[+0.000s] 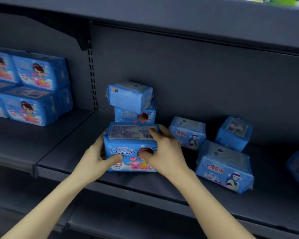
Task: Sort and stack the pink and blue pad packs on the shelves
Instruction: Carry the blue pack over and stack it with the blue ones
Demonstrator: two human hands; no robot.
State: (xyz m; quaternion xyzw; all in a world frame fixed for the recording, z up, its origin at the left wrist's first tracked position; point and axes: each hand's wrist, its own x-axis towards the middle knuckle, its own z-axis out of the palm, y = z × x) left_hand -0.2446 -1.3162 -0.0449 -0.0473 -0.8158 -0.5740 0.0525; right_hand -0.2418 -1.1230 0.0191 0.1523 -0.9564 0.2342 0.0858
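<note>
Both hands around blue pack

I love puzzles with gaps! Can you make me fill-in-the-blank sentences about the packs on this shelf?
The left hand and right hand grip the front pack, which is coloured ____.
The tidy stacks stand on its ____ side.
The loose pack showing a hatted figure lies on its ____ side.
Missing words: blue; left; right.
</note>
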